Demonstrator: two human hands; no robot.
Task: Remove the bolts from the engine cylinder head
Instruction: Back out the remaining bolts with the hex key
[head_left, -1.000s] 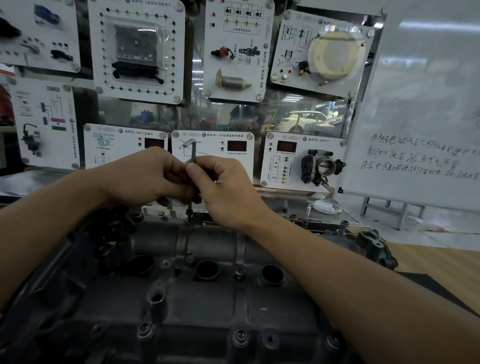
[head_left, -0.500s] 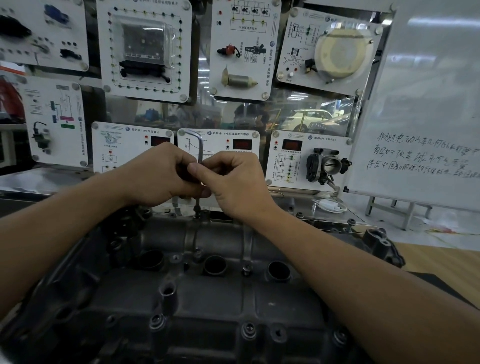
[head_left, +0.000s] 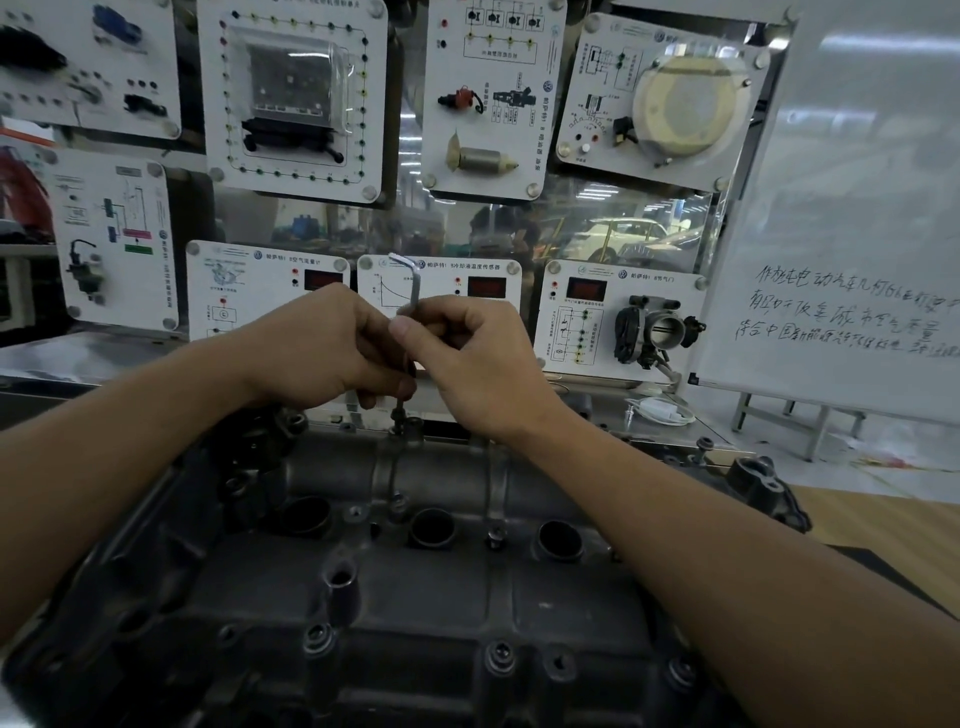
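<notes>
Both hands, left hand and right hand, are pinching the hex key upright in a bolt at the cylinder head far edge; each grip closed on its shaft; tilting risks the tip camming out, rounding the socket.

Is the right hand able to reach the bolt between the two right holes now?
Probably yes: the bolt lies uncovered beside the right forearm, but the right hand must first release the hex key.
</notes>
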